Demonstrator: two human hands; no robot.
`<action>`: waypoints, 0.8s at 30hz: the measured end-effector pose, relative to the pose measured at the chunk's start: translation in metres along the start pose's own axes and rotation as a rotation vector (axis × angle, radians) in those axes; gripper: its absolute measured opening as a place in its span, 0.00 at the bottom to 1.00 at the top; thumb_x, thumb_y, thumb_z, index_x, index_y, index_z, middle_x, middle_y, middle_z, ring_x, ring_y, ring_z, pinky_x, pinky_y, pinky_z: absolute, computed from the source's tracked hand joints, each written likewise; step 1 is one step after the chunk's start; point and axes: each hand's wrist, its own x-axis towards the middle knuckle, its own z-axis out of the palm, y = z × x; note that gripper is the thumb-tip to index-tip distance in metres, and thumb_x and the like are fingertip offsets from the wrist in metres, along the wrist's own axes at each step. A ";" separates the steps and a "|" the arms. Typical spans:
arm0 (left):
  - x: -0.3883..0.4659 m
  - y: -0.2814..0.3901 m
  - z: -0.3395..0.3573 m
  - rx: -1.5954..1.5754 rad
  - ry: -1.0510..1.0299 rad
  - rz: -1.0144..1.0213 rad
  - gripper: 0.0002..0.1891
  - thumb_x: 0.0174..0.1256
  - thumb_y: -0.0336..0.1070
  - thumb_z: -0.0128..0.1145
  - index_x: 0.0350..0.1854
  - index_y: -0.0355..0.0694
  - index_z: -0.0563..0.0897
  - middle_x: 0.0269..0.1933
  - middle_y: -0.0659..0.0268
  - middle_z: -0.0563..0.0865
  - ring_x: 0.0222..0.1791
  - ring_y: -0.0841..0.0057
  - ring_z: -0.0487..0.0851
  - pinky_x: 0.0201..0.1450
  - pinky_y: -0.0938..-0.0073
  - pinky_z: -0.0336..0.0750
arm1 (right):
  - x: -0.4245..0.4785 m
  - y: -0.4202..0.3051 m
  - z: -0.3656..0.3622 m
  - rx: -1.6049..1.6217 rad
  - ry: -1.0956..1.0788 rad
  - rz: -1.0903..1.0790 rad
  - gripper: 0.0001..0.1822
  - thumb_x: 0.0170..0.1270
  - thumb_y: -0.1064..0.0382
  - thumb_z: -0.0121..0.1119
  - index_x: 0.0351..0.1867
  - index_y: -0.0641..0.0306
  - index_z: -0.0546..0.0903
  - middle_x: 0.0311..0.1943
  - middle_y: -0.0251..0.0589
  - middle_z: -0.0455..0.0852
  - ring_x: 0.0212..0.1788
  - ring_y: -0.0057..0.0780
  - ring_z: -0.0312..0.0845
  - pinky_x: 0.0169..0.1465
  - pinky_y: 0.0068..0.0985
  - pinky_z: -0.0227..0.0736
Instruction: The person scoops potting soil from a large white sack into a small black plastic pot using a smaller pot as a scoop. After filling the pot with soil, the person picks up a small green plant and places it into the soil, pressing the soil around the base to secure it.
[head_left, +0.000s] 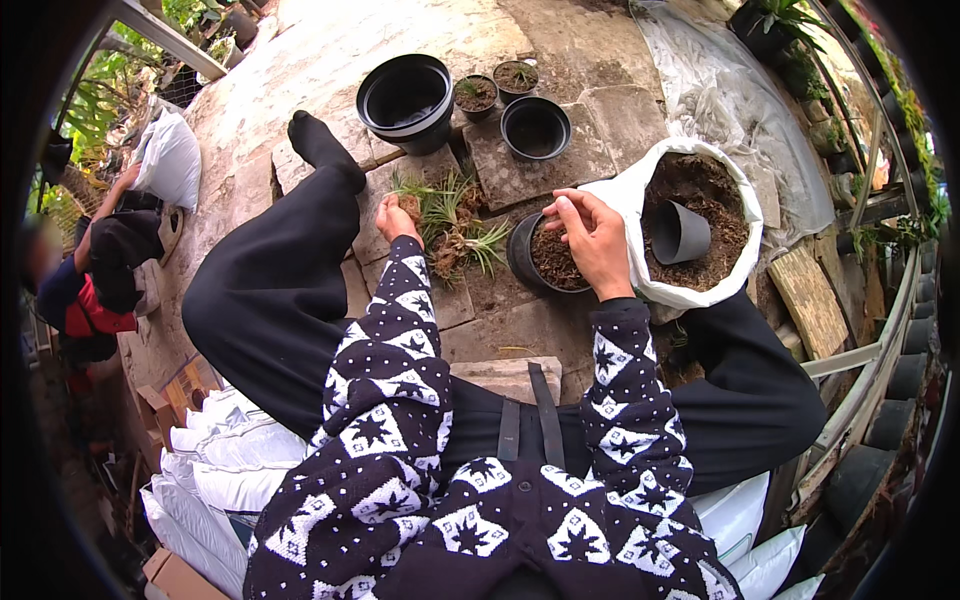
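My left hand (397, 220) has its fingers closed around the brown root end of a small green plant (409, 196). Beside it, several spiky green plants (448, 210) with bare roots lie in a heap on the paving. My right hand (589, 232) is over the rim of a black plastic pot (527, 259) filled with brown potting mix (555, 259); its fingers are bent, and whether they pinch anything cannot be seen. Right of that hand, a white sack (694, 295) with a rolled rim holds brown potting mix, with an empty grey pot (680, 232) lying tilted on it.
Stacked large black pots (412, 135), a smaller empty pot (535, 129) and two small planted pots (475, 96) stand beyond the plants. Plastic sheeting (720, 112) lies at upper right. White sacks (232, 450) are piled lower left. Another person (82, 277) is at far left beside a white bag (171, 161).
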 end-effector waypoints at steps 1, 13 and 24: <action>0.000 0.004 0.003 -0.109 -0.066 -0.075 0.09 0.81 0.37 0.56 0.51 0.37 0.81 0.42 0.63 0.87 0.43 0.69 0.88 0.46 0.67 0.82 | 0.000 0.001 0.000 0.002 -0.002 0.000 0.15 0.83 0.60 0.60 0.58 0.68 0.86 0.43 0.38 0.94 0.40 0.20 0.91 0.39 0.17 0.79; -0.089 -0.005 0.006 1.691 -0.461 0.092 0.29 0.54 0.42 0.81 0.60 0.56 0.85 0.62 0.67 0.85 0.71 0.65 0.78 0.73 0.45 0.67 | 0.001 0.002 0.000 0.005 -0.001 -0.010 0.15 0.83 0.60 0.60 0.59 0.68 0.86 0.43 0.39 0.94 0.40 0.20 0.91 0.39 0.16 0.79; -0.031 -0.005 -0.003 0.704 -0.368 -0.162 0.13 0.67 0.37 0.74 0.46 0.33 0.88 0.37 0.62 0.93 0.35 0.73 0.90 0.45 0.67 0.84 | 0.000 -0.005 -0.003 0.054 0.046 0.005 0.13 0.80 0.63 0.62 0.54 0.72 0.87 0.40 0.43 0.95 0.38 0.25 0.92 0.46 0.24 0.84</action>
